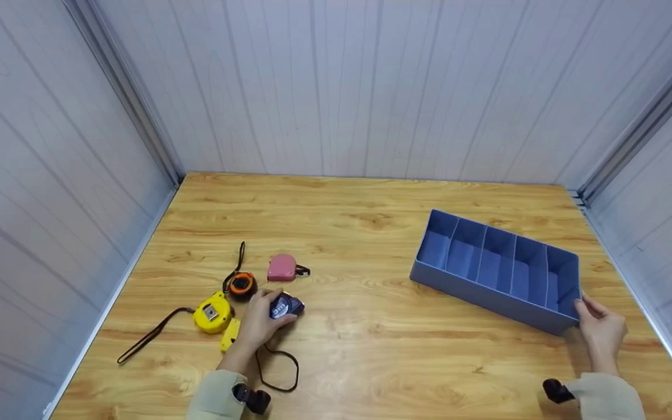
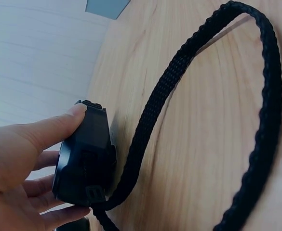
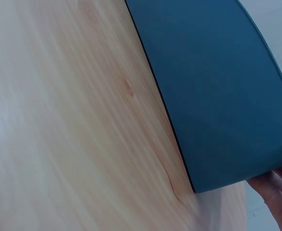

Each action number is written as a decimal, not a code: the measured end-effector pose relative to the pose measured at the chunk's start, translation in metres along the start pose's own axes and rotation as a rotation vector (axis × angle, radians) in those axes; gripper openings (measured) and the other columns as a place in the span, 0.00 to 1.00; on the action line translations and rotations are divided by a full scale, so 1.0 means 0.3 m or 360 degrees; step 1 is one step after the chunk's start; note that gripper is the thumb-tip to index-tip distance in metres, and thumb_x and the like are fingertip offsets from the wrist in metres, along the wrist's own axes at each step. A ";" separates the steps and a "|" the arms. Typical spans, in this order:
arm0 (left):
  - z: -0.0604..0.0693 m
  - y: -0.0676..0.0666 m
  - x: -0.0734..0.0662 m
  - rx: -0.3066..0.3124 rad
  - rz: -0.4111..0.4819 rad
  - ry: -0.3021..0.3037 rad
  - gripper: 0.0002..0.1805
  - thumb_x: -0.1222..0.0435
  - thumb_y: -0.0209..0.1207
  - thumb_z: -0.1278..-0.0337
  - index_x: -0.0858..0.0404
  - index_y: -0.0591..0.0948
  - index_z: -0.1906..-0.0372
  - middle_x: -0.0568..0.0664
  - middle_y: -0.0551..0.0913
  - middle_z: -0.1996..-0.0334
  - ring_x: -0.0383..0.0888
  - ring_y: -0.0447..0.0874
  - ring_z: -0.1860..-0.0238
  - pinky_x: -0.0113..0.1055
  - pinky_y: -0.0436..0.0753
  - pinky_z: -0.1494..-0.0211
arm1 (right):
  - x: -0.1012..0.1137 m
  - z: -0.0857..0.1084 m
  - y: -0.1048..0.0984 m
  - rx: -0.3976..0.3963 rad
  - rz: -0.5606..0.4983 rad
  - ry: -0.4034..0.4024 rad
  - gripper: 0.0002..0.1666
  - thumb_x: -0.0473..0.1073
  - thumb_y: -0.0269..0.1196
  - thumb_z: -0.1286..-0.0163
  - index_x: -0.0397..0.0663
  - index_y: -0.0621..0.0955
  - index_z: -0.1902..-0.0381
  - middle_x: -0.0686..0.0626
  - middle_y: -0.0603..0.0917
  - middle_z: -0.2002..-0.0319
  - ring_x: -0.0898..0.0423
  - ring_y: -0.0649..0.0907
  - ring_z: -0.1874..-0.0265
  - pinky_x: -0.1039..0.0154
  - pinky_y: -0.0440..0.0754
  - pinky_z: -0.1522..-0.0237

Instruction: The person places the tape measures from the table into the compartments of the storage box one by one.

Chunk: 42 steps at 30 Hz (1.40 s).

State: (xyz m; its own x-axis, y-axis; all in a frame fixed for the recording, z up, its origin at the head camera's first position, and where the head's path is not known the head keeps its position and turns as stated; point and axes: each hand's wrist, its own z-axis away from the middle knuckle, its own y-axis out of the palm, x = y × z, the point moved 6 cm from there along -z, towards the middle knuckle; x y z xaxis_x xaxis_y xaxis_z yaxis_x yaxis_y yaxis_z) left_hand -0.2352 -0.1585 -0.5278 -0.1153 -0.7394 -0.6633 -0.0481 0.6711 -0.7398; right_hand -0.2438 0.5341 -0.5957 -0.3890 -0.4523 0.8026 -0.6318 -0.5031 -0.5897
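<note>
Left hand grips dark tape at table left, strap looping down; can't tell if lifted. Right hand pinches near end of blue bin, right side. Hands well apart. Pink tape just beyond dark one; orange tape, yellow tape left of it

In the head view, light is fairly bright and even; the table shows weak, soft shadows, one beside the right hand near its right edge. The left wrist view is slightly hazy, its wall pale. In the right wrist view, whitish glare lies on the table, while the box looks dark.
</note>
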 end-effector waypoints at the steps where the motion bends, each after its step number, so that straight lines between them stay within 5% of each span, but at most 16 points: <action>1: -0.001 0.000 -0.001 0.0001 0.0003 0.0003 0.34 0.60 0.69 0.65 0.73 0.74 0.48 0.62 0.72 0.56 0.55 0.70 0.54 0.47 0.69 0.48 | 0.002 0.001 0.002 0.0005 -0.0001 0.0005 0.25 0.59 0.63 0.49 0.58 0.80 0.54 0.69 0.80 0.68 0.73 0.76 0.61 0.77 0.70 0.55; 12: 0.000 0.004 -0.003 0.0013 -0.0004 0.0003 0.34 0.60 0.69 0.64 0.72 0.74 0.48 0.62 0.71 0.55 0.55 0.69 0.53 0.47 0.69 0.48 | 0.032 0.027 0.042 0.0020 -0.0110 -0.0060 0.22 0.56 0.65 0.49 0.58 0.82 0.55 0.76 0.78 0.75 0.78 0.75 0.66 0.82 0.69 0.62; 42: 0.003 -0.001 -0.001 -0.0014 -0.0021 0.0026 0.35 0.59 0.69 0.65 0.72 0.74 0.48 0.62 0.72 0.55 0.55 0.70 0.54 0.47 0.70 0.49 | 0.120 0.105 0.171 0.0139 -0.0004 -0.0215 0.23 0.58 0.63 0.47 0.57 0.82 0.55 0.57 0.83 0.64 0.70 0.77 0.59 0.80 0.70 0.60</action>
State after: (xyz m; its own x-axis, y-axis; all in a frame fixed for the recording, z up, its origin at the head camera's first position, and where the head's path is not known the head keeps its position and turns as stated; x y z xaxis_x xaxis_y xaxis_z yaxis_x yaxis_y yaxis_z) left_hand -0.2342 -0.1585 -0.5274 -0.1305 -0.7473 -0.6515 -0.0583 0.6618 -0.7474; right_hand -0.2692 0.4690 -0.6000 -0.2900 -0.5431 0.7880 -0.5694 -0.5639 -0.5981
